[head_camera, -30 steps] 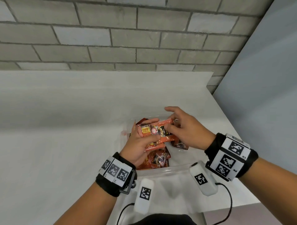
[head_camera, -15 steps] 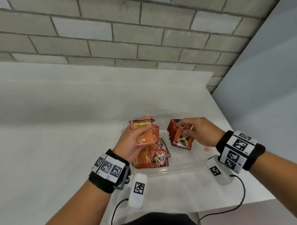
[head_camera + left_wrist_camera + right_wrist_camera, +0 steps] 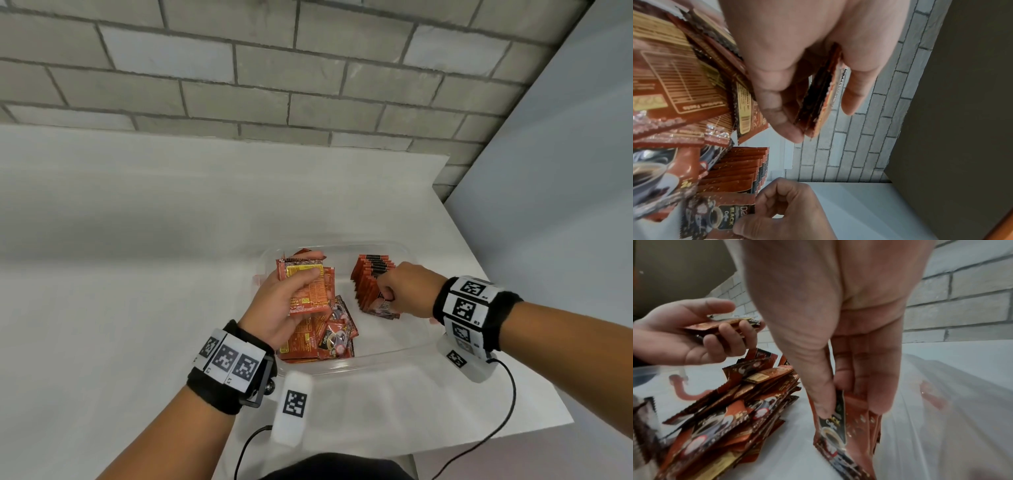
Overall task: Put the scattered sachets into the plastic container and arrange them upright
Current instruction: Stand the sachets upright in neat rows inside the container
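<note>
Standing on edge at about two o'clock inside the clear plastic container (image 3: 407, 351), a row of sachets (image 3: 371, 279) has its nearest packet pinched by the right hand (image 3: 407, 289). At nine o'clock the left hand (image 3: 281, 305) grasps a small stack (image 3: 310, 286) over the loose pile (image 3: 329, 337). Beneath sits a white table (image 3: 137, 274).

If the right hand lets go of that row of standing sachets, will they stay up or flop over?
Probably they would lean or topple: the upright row stands apart from the container walls, steadied by the right hand. The packets look thin, light and bendy, and their glossy foil likely slides easily.
</note>
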Demonstrator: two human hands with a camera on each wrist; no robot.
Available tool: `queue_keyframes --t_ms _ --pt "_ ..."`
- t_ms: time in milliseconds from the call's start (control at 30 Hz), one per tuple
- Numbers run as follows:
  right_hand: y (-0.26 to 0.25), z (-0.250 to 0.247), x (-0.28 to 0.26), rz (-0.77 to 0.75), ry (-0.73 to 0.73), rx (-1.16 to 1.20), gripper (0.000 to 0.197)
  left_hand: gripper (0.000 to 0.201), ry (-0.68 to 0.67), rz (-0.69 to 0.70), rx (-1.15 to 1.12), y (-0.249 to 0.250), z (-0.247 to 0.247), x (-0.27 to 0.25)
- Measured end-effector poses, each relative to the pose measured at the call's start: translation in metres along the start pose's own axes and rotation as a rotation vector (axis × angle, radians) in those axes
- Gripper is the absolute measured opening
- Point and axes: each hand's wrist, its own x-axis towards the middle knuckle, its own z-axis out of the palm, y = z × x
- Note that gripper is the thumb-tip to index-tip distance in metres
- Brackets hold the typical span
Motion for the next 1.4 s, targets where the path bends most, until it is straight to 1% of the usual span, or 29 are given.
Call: queue_keyframes --t_ms 267,467,500,600,767,867,967,1000,1033,1133,1167,1267,1400 --pt "-0.005 0.000 0.005 0.005 -0.049 -0.158 0.037 0.037 -0.005 0.010 -0.005 0.001 -0.001 -0.001" --pt "-0.007 0.000 0.008 0.007 -0.073 -0.202 0.038 0.037 -0.005 0.009 -0.008 0.000 -0.002 -0.001" --pt "-0.007 0.000 0.008 0.010 -0.081 -0.208 0.036 0.036 -0.006 0.009 -0.008 0.000 -0.002 -0.001" --pt "-0.008 -0.001 0.007 0.016 -0.103 -0.230 0.016 0.037 -0.002 0.008 -0.011 0.000 -0.002 0.000" --pt "-0.012 -0.006 0.009 0.019 -0.146 -0.252 0.007 0.038 0.003 0.003 -0.012 0.000 -0.003 0.001" --pt "-0.014 -0.009 0.012 0.041 -0.138 -0.297 0.009 0.037 0.009 0.002 -0.010 -0.001 -0.004 0.001" --pt "-0.017 -0.010 0.014 0.032 -0.138 -0.315 0.030 0.038 0.012 0.002 -0.011 -0.001 -0.005 0.002" --pt "-0.018 -0.011 0.015 0.028 -0.143 -0.318 0.033 0.038 0.013 0.002 -0.012 -0.001 -0.005 0.002" --pt "-0.018 -0.011 0.015 0.027 -0.147 -0.319 0.032 0.038 0.012 0.004 -0.012 -0.001 -0.005 0.002" --pt "-0.019 -0.013 0.014 0.034 -0.168 -0.322 0.005 0.037 0.013 0.008 -0.006 -0.001 -0.005 0.001" --pt "-0.019 -0.013 0.014 0.034 -0.171 -0.321 0.009 0.038 0.015 0.007 -0.004 -0.001 -0.005 0.001" --pt "-0.019 -0.013 0.013 0.035 -0.166 -0.325 0.010 0.042 0.021 -0.001 0.001 0.000 -0.005 0.001" --pt "-0.016 -0.011 0.012 0.051 -0.144 -0.322 0.016 0.040 0.020 -0.007 0.002 0.000 -0.005 0.001"
